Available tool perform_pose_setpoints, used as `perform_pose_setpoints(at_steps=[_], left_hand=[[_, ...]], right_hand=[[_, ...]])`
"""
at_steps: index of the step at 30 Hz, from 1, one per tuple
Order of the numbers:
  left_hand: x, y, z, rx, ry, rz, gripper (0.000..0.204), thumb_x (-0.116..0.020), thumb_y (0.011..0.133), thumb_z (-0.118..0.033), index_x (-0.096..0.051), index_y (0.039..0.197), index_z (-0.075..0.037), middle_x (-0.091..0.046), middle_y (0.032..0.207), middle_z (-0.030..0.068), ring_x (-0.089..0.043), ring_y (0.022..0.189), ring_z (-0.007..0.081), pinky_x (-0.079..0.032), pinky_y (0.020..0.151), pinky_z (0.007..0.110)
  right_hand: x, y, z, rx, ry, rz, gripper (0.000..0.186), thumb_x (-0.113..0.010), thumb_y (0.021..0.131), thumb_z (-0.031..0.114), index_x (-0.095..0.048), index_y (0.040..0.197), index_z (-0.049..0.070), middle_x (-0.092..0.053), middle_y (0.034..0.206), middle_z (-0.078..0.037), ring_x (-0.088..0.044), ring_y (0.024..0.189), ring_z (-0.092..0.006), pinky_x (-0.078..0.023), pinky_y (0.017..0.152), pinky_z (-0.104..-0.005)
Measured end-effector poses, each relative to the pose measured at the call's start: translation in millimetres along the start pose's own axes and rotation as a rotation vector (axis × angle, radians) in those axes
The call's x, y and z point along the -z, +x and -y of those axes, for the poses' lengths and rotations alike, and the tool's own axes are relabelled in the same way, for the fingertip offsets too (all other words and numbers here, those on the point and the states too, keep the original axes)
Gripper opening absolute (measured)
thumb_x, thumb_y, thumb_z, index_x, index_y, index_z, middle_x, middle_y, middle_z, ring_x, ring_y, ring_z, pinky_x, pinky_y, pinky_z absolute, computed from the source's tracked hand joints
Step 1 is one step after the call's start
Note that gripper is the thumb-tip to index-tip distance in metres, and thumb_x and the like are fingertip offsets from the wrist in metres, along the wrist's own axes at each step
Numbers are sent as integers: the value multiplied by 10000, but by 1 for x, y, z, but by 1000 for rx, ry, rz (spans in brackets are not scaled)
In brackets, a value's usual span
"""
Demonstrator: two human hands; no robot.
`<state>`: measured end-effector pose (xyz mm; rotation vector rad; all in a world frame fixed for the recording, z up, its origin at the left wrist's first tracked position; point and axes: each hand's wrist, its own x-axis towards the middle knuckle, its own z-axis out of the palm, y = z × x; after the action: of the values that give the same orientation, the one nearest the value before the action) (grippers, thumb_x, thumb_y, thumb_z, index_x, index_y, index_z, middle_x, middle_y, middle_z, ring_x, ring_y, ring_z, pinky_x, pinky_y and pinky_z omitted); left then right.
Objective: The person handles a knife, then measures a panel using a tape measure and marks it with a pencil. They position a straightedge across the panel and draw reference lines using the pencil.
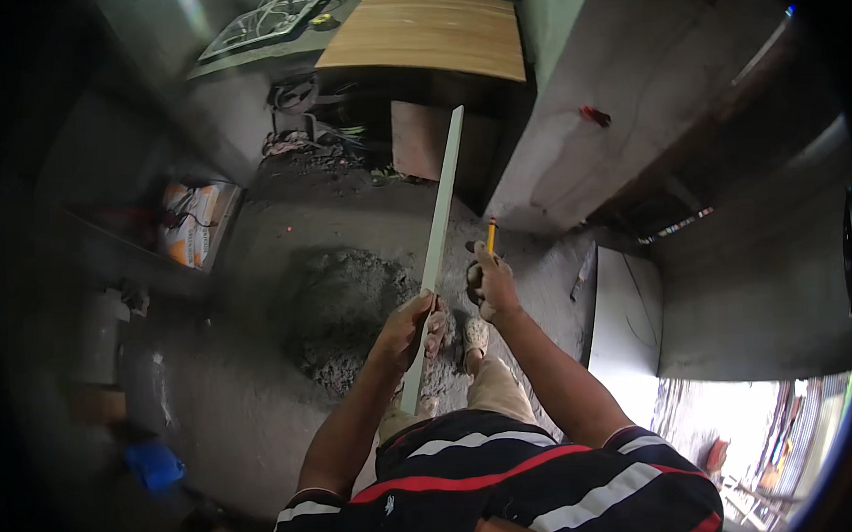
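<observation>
Left hand (408,329): is gripping a pale strip (440,214).
Right hand (492,287): is holding what looks like a yellow pencil (492,236).
Mound (338,288): is lying on the floor (236,343).

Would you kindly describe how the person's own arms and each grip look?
The left grip and right grip are ungloved hands. The forearms are bare, with no wristwear visible. Above them, the short sleeves are dark with white striping.
</observation>
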<state>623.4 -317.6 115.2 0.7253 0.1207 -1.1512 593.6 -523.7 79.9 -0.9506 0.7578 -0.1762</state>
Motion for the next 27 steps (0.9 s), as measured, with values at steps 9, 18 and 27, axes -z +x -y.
perform_pose_setpoints(at_steps=[9, 18, 27], left_hand=[[-40, 134, -64, -231, -183, 112, 314, -611, 1036, -380, -567, 1061, -70, -560, 687, -7, -579, 476, 91, -518, 407, 272], [-89, 228, -184, -517, 610, -432, 313, -680, 979, -285, -534, 1103, -38, -595, 780, 54, -599, 543, 156, -501, 486, 325], [-129, 301, -317, -509, 325, -330, 324, -676, 983, -297, -596, 1150, -31, -628, 814, 47, -614, 610, 158, -503, 523, 324]], right_hand=[[113, 98, 95, 21, -234, 109, 437, -613, 1037, 420, -623, 1244, 35, -444, 633, 49, -378, 464, -52, -300, 395, -246], [110, 157, 155, 145, -505, 224, 388, -607, 1053, 381, -680, 1201, 30, -510, 685, 60, -425, 557, -35, -347, 500, -231], [-6, 275, 258, 622, -802, 199, 321, -704, 975, 181, -662, 1226, -14, -600, 808, 17, -540, 707, -66, -481, 662, -248]])
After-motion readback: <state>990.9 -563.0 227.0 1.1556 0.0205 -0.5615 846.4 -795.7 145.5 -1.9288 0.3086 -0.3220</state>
